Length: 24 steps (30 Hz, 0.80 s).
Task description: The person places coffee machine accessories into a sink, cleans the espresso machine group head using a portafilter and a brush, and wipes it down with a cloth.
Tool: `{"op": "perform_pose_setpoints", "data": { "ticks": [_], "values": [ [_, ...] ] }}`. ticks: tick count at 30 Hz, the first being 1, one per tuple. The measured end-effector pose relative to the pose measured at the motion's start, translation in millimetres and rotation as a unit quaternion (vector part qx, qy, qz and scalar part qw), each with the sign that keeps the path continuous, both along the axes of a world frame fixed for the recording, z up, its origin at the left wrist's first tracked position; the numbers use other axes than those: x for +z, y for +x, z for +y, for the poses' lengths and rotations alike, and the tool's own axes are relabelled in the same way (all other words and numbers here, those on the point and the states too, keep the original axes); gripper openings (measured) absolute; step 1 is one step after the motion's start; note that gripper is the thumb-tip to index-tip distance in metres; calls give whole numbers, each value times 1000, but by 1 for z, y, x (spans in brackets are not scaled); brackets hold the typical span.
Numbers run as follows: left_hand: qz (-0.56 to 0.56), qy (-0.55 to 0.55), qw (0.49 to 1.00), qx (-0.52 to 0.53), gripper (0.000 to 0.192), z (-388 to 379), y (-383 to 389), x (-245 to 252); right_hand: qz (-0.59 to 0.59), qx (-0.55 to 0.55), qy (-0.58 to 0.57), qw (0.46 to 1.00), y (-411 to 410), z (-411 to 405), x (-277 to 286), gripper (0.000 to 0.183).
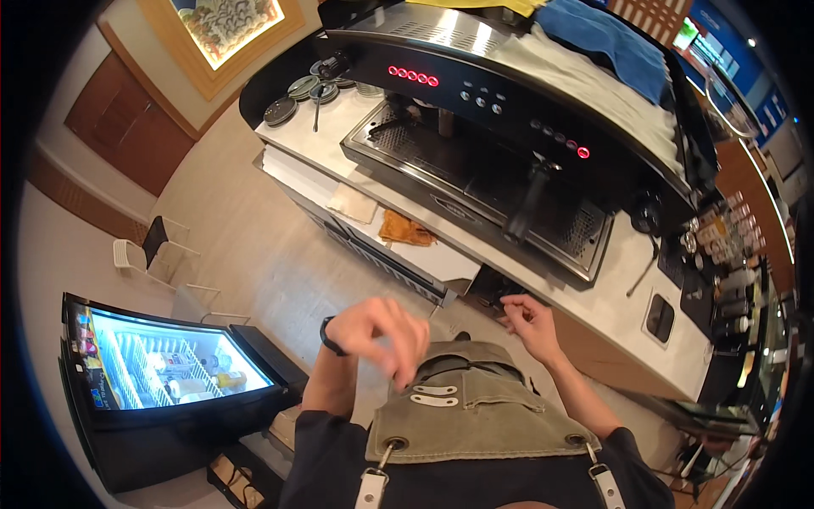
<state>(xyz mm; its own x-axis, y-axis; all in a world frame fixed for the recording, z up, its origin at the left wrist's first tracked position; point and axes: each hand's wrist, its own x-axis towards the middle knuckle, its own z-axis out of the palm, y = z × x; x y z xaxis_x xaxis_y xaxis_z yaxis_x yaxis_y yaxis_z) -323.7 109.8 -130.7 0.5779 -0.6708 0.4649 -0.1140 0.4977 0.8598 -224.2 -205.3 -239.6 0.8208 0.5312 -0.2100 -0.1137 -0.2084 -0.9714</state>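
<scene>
My left hand (381,334), with a black band (331,337) at the wrist, hangs in the air before the olive canvas apron (502,388). Its fingers are loosely bent and blurred, and I see nothing in them. Held by the counter's front edge, my right hand (531,321) has loosely curled fingers and also looks empty. Beyond both hands stands a large espresso machine (455,168) with red-lit buttons. A portafilter (528,200) is fitted in its right side, handle towards me. Neither hand touches the machine.
An orange cloth (407,229) and a pale cloth (353,202) lie on the lower surface under the counter (318,149). Stacked saucers (302,87) stand left of the machine. A lit glass-door fridge (184,362) is at lower left, near a chair (149,248). A small sink (659,318) is set in at right.
</scene>
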Motion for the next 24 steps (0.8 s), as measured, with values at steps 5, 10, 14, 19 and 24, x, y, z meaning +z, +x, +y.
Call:
{"op": "perform_pose_setpoints", "data": {
  "ticks": [5, 10, 14, 19, 24],
  "values": [
    [-229, -59, 953, -187, 35, -6, 17, 98, 22, -63, 176, 982, 72, 40, 15, 39],
    [-309, -4, 906, -290, 30, 43, 49, 124, 169, -66, 296, 938, 107, 64, 41, 66],
    [-317, -56, 871, -370, 27, 97, 81, 122, 225, -79, 351, 905, 99, 104, 81, 45],
    [-214, -14, 971, -106, 22, 147, 142, 123, 253, -194, 407, 856, 105, 132, 93, 16],
    [-448, 172, 840, 253, 26, 49, 245, 164, 166, -204, 350, 899, 109, 123, 98, 12]
  ]
}}
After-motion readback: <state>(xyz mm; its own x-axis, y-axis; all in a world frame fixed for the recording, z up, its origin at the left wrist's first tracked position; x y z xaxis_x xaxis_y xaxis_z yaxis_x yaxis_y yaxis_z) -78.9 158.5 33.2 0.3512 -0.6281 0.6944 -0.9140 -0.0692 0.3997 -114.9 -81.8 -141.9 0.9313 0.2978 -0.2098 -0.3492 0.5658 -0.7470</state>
